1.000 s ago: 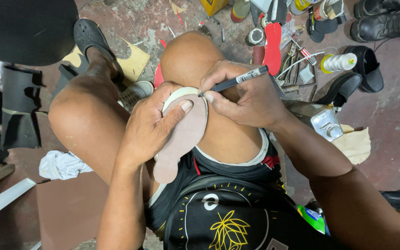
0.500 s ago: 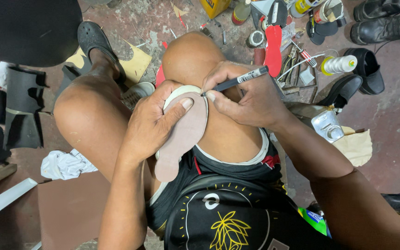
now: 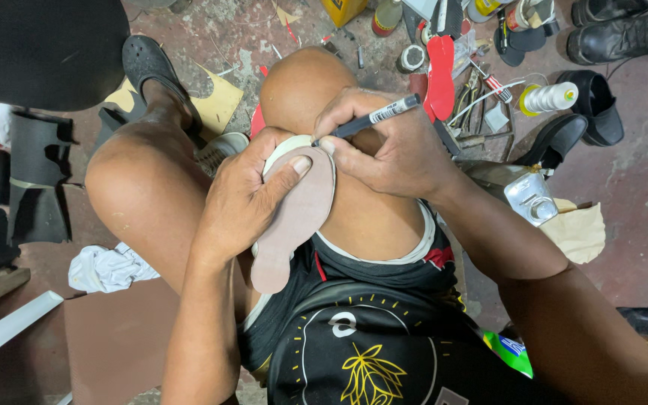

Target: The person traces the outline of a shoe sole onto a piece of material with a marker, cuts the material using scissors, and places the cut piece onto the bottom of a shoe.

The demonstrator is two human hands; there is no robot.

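Observation:
I sit with my knees up. My left hand (image 3: 253,196) presses a pinkish-brown sole-shaped template (image 3: 294,225) against a pale sheet on my right thigh, thumb flat on its top. My right hand (image 3: 391,146) grips a black marker pen (image 3: 373,118), its tip touching the template's upper edge beside my left thumb. The pale sheet shows only as a thin white rim around the template's toe.
Tools, a red insole (image 3: 441,75), a white thread spool (image 3: 549,97), glue pots and black boots (image 3: 624,34) lie on the floor ahead. Dark rubber sheets (image 3: 35,180) and a white rag (image 3: 106,268) are left. A brown sheet (image 3: 118,337) lies lower left.
The marker tip has crept slightly along the template's top edge. Both hands otherwise keep their places.

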